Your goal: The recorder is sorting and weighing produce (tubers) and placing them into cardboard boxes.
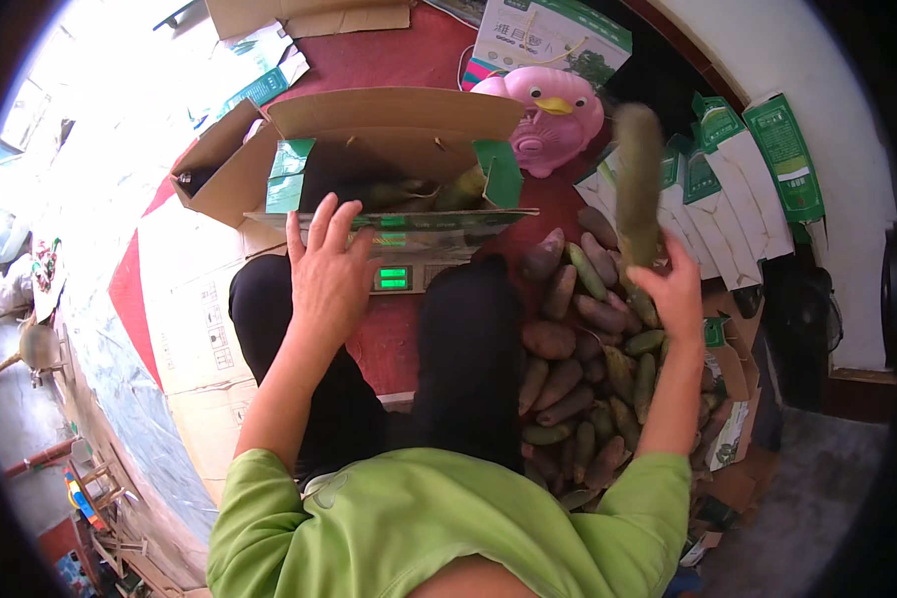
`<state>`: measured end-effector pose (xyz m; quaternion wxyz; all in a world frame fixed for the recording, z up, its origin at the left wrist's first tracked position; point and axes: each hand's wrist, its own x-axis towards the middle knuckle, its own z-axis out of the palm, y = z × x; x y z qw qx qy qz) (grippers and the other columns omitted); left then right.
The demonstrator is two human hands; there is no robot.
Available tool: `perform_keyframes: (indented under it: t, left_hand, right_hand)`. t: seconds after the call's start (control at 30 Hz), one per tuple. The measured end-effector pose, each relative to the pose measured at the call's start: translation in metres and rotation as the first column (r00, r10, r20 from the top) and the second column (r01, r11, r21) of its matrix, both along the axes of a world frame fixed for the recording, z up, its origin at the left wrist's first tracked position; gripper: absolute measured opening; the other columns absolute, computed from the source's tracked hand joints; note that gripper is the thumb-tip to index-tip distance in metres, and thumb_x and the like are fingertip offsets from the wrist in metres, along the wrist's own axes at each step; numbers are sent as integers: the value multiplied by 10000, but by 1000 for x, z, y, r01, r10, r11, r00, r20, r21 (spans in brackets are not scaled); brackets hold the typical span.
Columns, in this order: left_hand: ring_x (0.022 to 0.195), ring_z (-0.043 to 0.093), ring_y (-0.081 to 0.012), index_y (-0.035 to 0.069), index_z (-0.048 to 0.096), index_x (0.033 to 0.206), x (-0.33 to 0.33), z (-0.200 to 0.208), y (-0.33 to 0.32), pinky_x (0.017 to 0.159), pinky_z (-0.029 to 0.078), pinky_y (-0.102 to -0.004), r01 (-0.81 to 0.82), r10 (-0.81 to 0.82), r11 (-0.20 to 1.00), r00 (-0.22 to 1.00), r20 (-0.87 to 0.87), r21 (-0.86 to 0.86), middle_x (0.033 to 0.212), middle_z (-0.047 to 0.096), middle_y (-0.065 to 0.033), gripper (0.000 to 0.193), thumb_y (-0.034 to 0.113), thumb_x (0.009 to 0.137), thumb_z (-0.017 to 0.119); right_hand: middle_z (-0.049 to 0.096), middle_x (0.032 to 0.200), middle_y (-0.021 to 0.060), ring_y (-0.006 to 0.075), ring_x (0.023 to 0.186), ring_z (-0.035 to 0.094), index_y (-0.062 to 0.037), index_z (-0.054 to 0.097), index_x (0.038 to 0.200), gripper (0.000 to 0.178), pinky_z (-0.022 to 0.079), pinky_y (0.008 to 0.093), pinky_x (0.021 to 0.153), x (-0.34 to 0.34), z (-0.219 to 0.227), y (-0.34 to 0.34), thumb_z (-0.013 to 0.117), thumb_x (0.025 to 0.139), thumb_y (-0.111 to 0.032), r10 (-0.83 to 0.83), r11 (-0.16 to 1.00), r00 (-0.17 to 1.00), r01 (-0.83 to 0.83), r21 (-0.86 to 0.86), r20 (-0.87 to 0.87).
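Observation:
My right hand (673, 291) is closed around the lower end of a long green radish (638, 169), which stands nearly upright and is blurred by motion. My left hand (329, 261) has its fingers spread at the front edge of an open cardboard box (394, 112); whether they press on it I cannot tell. Inside the box lie a few greenish radishes (460, 189), partly in shadow. The box appears to rest on a scale with a lit green display (394, 279), just beyond my knees. Beside my right knee is a heap of green and purplish-brown roots (568, 379).
A pink bird-faced plastic thing (543, 120) stands behind the heap, before a printed carton (548, 40). Green and white folded boxes (718, 199) are stacked at the right. Flattened cardboard (204, 329) covers the floor on the left. Wooden stools (40, 344) stand at the far left.

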<state>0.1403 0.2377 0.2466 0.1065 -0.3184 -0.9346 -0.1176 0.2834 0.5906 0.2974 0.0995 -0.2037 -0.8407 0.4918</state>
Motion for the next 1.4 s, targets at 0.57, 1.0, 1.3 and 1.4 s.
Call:
perform_keyframes:
  t: [0.57,1.0,1.3,1.4]
  left_hand:
    - [1259,389,-242,73,638,1049,-7,-26,-4,1088,181,-540,38,-37,999,999,-29,12,1266,473,-35,348,121,706,675]
    - [1255,413,-297,72,629,1115,10,-25,2,1056,284,-501,244,-217,966,944,-248,82,1293,510,-63,285,151,844,589]
    - [1103,532,-308,8,570,1181,26,-45,14,957,393,-390,390,-487,839,849,203,380,1174,568,-160,304,122,902,533]
    - [1087,540,-277,-5,552,1194,21,-56,18,955,392,-361,354,-517,825,788,334,440,1157,575,-160,306,130,923,515]
  right_hand:
    - [603,1074,160,327,1063,560,-72,620,1091,453,461,444,893,-204,-53,-127,702,695,-276,504,626,845,-500,599,179]
    - [600,772,44,124,712,573,-12,626,990,176,485,279,669,67,-228,-58,590,834,-85,-601,771,793,608,-189,98]
    - [646,828,203,369,835,631,-78,691,795,159,506,451,764,235,-345,-146,575,721,-157,-417,905,660,366,217,625]
    - [649,832,196,363,824,634,-82,695,799,169,508,443,764,250,-377,-143,574,720,-170,-392,918,611,308,250,688]
